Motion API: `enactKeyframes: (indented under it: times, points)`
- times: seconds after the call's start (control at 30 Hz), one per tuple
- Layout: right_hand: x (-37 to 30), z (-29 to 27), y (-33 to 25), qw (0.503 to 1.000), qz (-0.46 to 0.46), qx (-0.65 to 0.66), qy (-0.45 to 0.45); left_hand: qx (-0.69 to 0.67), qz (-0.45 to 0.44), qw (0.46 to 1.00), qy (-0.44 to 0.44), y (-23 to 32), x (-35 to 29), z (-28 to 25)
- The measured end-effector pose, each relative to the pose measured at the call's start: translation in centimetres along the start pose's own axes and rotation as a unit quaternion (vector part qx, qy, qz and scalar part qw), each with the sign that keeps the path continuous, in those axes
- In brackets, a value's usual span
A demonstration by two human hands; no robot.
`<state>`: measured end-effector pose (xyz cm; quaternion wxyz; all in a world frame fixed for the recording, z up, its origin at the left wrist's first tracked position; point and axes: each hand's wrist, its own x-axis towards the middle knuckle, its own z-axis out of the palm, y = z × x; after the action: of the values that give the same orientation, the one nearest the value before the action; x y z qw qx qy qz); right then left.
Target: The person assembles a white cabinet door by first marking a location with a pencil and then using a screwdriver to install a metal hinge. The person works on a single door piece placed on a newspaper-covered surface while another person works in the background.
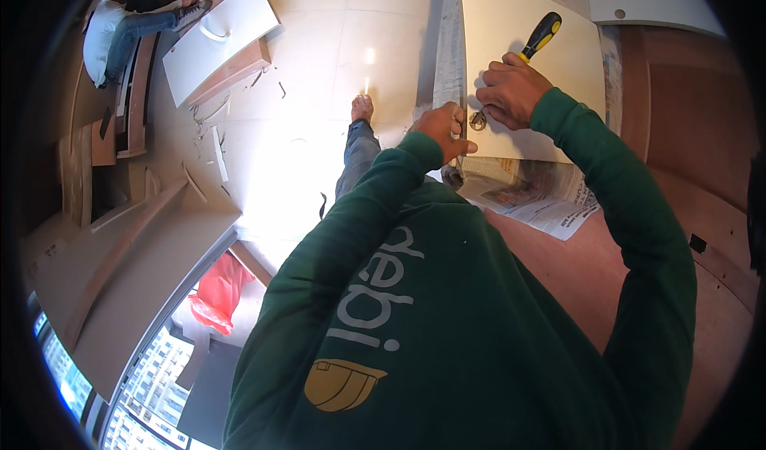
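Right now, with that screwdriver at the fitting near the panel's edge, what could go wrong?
The screwdriver in the right hand might slip off the small metal fitting and jab the left hand, which grips the panel edge right beside it. A slip could also scratch the pale panel. The newspaper under the panel may let it slide under pressure.
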<state>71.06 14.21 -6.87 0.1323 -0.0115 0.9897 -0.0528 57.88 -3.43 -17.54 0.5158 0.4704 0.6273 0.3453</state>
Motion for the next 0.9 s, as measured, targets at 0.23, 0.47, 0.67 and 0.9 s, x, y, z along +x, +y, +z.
enactKeyframes:
  times: [0.23, 0.47, 0.67, 0.9]
  points:
    - [1.9, -0.9, 0.6, 0.997, -0.059, -0.004, -0.051, -0.017, 0.01, 1.0, 0.002, -0.6, 0.2, 0.3]
    - [3.0, -0.1, 0.7, 0.995, -0.072, 0.016, -0.062, -0.016, 0.012, 1.0, -0.005, -0.4, 0.4, 0.1]
    - [3.3, -0.1, 0.9, 0.994, -0.071, 0.028, -0.08, -0.016, 0.012, 1.0, -0.001, -0.7, 0.4, 0.2]
    - [0.7, 0.9, 1.4, 1.0, -0.004, 0.013, 0.0, -0.078, 0.026, 0.997, 0.001, -1.0, 0.0, 0.7]
